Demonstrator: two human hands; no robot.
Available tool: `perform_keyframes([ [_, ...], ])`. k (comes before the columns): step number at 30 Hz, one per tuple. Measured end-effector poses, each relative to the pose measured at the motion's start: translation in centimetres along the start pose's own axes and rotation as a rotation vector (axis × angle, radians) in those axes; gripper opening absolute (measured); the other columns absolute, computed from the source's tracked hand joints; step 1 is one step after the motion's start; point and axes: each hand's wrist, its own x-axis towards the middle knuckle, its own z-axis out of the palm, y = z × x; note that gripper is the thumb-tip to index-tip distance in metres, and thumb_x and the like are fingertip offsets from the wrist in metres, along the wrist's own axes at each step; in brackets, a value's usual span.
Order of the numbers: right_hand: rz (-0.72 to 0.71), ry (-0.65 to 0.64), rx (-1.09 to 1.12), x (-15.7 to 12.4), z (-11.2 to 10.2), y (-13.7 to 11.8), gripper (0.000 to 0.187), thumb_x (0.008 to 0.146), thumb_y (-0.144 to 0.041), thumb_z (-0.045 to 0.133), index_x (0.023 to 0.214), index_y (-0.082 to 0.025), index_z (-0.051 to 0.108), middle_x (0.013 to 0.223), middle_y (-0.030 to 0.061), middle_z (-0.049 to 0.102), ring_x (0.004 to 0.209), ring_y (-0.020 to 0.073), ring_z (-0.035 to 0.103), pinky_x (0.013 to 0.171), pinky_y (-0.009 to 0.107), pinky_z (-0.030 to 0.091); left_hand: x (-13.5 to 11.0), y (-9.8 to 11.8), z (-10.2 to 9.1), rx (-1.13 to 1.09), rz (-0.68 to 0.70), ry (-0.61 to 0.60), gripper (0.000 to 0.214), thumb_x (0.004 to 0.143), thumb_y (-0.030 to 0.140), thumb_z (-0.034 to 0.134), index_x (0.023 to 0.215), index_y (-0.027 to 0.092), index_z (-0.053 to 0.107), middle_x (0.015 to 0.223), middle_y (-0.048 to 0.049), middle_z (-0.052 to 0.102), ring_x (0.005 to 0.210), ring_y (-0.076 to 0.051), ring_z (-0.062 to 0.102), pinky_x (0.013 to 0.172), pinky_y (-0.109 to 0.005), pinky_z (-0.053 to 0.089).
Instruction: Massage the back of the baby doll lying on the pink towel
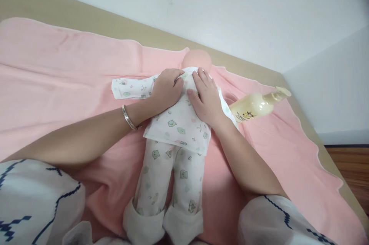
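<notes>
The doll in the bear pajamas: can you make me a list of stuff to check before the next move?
1. Left hand on the shirt: ok, it rests near the collar.
2. Right hand on the shirt: ok, laid over the chest.
3. Sleeve beyond the left hand stretched out: ok.
4. Pants cuffs turned up: ok, both.
5. Blanket smooth: not ok, it has creases.
6. Bottle standing up: cannot tell from this angle.
</notes>
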Motion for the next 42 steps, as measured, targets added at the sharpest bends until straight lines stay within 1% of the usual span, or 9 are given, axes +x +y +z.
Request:
perform_keyframes([
  [16,-0.052,0.059,-0.006,0.0,0.4,0.5,0.065,0.105,-0.042,0.035,0.164,-0.014,0.037,0.177,0.0148,0.025,0.167,0.0314,0.019,0.134,0.061,0.023,0.0,-0.2,0.1,-0.024,0.000,0.013,0.040,0.095,0.017,0.043,0.120,0.015,0.074,0.125,-0.0080,0.077,0.119,-0.022,0.068,0.112,-0.039,0.052],
  [18,-0.019,0.072,-0.018,-0.4,0.6,-0.2,0.066,0.106,-0.042,0.033,0.164,-0.011,0.035,0.176,0.0183,0.026,0.167,0.0330,0.018,0.133,0.063,0.025,0.0,-0.1,0.1,-0.019,0.000,0.012,0.040,0.095,0.017,0.043,0.119,0.015,0.074,0.125,-0.0075,0.077,0.119,-0.022,0.068,0.112,-0.039,0.052],
  [21,0.047,0.098,-0.093,-2.1,1.0,-2.3,0.067,0.105,-0.036,0.031,0.162,0.000,0.034,0.174,0.0272,0.026,0.166,0.0383,0.018,0.133,0.063,0.023,0.0,0.0,0.0,-0.012,-0.017,0.001,0.039,0.095,0.017,0.043,0.119,0.017,0.074,0.125,-0.0067,0.077,0.120,-0.022,0.068,0.113,-0.038,0.053],
  [23,-0.006,0.109,-0.142,-3.4,1.3,-3.7,0.067,0.104,-0.032,0.031,0.161,0.002,0.036,0.172,0.0286,0.028,0.166,0.0392,0.019,0.134,0.063,0.020,0.0,0.1,-0.1,-0.009,-0.030,-0.005,0.040,0.095,0.016,0.043,0.121,0.018,0.074,0.128,-0.0062,0.077,0.124,-0.022,0.067,0.116,-0.038,0.052],
  [26,-0.101,0.102,-0.137,-4.4,1.6,-4.9,0.065,0.103,-0.029,0.031,0.161,0.000,0.039,0.172,0.0249,0.032,0.166,0.0355,0.022,0.136,0.061,0.018,-0.2,0.1,-0.2,-0.026,-0.026,-0.003,0.041,0.096,0.016,0.044,0.125,0.021,0.073,0.133,-0.0040,0.075,0.128,-0.021,0.067,0.118,-0.037,0.051],
  [30,-0.115,0.070,-0.058,-3.2,1.3,-3.8,0.064,0.102,-0.027,0.029,0.162,-0.007,0.041,0.176,0.0156,0.029,0.168,0.0296,0.017,0.138,0.060,0.013,-0.3,-0.1,-0.3,-0.071,0.003,0.019,0.041,0.098,0.018,0.042,0.124,0.016,0.073,0.130,-0.0051,0.077,0.123,-0.021,0.068,0.115,-0.039,0.053],
  [34,-0.065,0.029,0.001,-1.0,0.6,-1.2,0.063,0.104,-0.037,0.032,0.163,-0.018,0.040,0.179,0.0111,0.022,0.169,0.0306,0.012,0.135,0.067,0.013,-0.2,0.1,-0.3,-0.054,0.002,0.008,0.037,0.098,0.020,0.043,0.116,0.017,0.074,0.124,-0.0053,0.078,0.118,-0.022,0.069,0.111,-0.040,0.054],
  [38,0.000,0.052,0.048,0.1,0.3,0.6,0.066,0.105,-0.046,0.036,0.165,-0.019,0.034,0.179,0.0141,0.017,0.169,0.0334,0.009,0.132,0.069,0.020,-0.1,0.3,-0.2,-0.022,-0.009,-0.003,0.038,0.095,0.018,0.040,0.115,0.020,0.073,0.125,-0.0051,0.077,0.120,-0.022,0.068,0.111,-0.039,0.053],
  [42,0.060,0.083,0.016,-1.2,0.8,-0.9,0.066,0.106,-0.042,0.032,0.165,-0.014,0.032,0.178,0.0189,0.021,0.168,0.0346,0.011,0.132,0.068,0.021,-0.1,0.1,-0.1,-0.012,-0.006,-0.013,0.039,0.094,0.018,0.040,0.117,0.019,0.072,0.126,-0.0056,0.077,0.122,-0.022,0.067,0.113,-0.039,0.052],
])
